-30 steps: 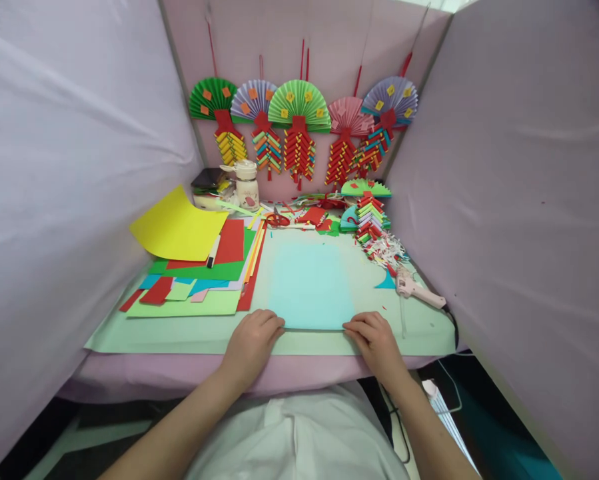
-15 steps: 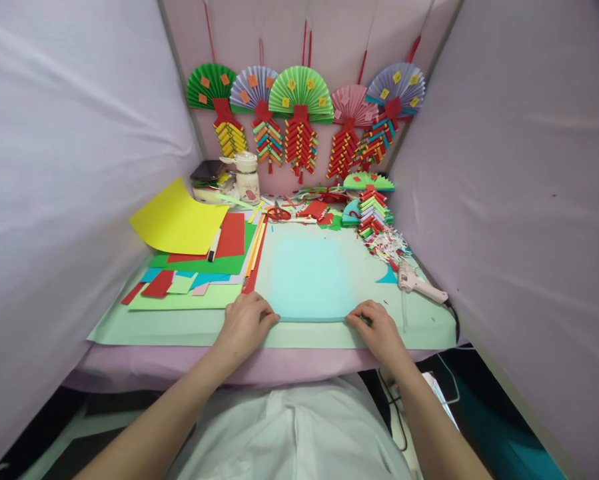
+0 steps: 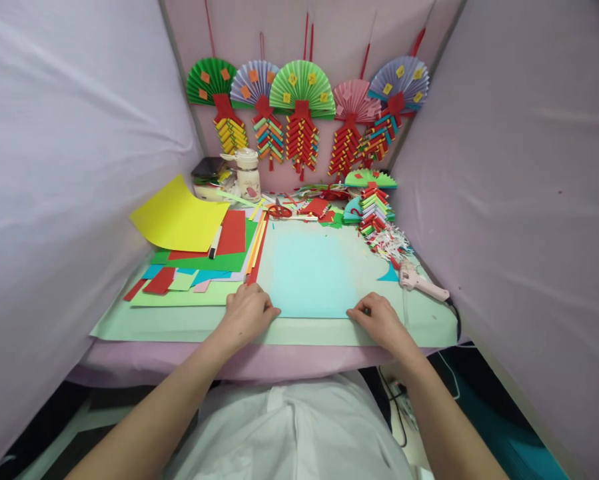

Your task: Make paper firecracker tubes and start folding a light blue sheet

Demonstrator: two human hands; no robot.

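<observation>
A sheet of light blue paper (image 3: pixel 309 273) lies flat on the pale green table cover, straight in front of me. My left hand (image 3: pixel 250 311) pinches its near left corner, thumb and fingers closed together. At the near right corner my right hand (image 3: pixel 378 319) holds the sheet the same way, fingers curled. The paper's near edge runs straight between the two hands and looks thin. What the fingertips do beneath the sheet is hidden.
Coloured paper sheets (image 3: pixel 179 217) and a marker (image 3: pixel 215 243) lie left. Scissors (image 3: pixel 280 211) and scraps lie behind. To the right are a glue gun (image 3: pixel 423 283), shreds (image 3: pixel 392 241) and a paper firecracker string (image 3: pixel 374 207). Folded fans (image 3: pixel 302 87) hang on the back wall; a jar (image 3: pixel 248 177) stands below.
The darker blue folded strip along the sheet's near edge no longer shows; the edge now looks thin. Both hands stay at the two near corners.
</observation>
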